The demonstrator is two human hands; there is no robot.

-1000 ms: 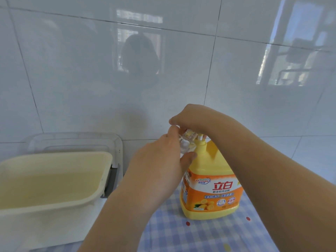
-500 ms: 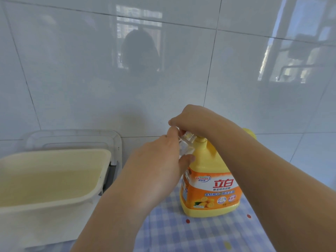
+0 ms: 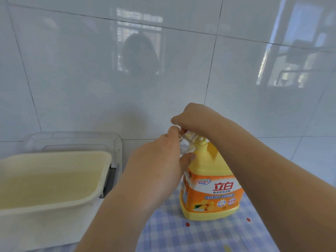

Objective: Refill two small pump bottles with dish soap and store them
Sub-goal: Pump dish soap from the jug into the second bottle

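**Small bottle up at the pump**

The small clear plastic bottle (image 3: 185,142) is right against the spout, with the left hand (image 3: 160,164) clamped round it, thumb underneath. The right hand (image 3: 196,119) has its fingers curled over the pump (image 3: 201,142) of the big yellow dish-soap jug (image 3: 209,179), which stands on blue checked cloth (image 3: 181,233). A cream plastic tub (image 3: 54,202) of liquid sits at the left.

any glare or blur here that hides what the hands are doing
Head view: the glossy wall mirrors a window and a silhouette; grout lines bow from the wide lens; the clear bottle between left hand and right hand is soft; the jug label reads sharp.
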